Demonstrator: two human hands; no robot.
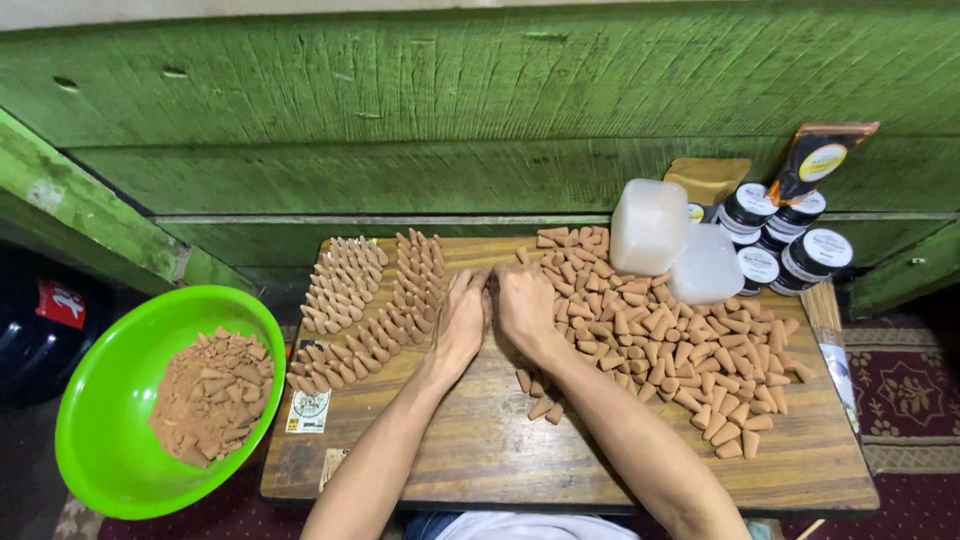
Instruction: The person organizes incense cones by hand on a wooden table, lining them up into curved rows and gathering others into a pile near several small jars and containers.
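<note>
My left hand point(460, 322) and my right hand point(525, 305) meet fingertip to fingertip at the middle of a low wooden table point(480, 440). Both are curled around something small and clay-coloured that the fingers mostly hide. Neat rows of upright brown cones point(375, 300) stand just left of my left hand. A loose heap of the same cones point(670, 340) lies right of my right hand, with a few stray ones point(540, 395) under my right wrist.
A bright green bowl point(95, 455) holding brown powder and broken cones point(212, 395) sits off the table's left edge. Two translucent plastic tubs point(648, 225), several black jars with white lids point(790, 245) and a brown pouch point(820, 160) stand at the back right. A green wooden wall point(480, 110) rises behind.
</note>
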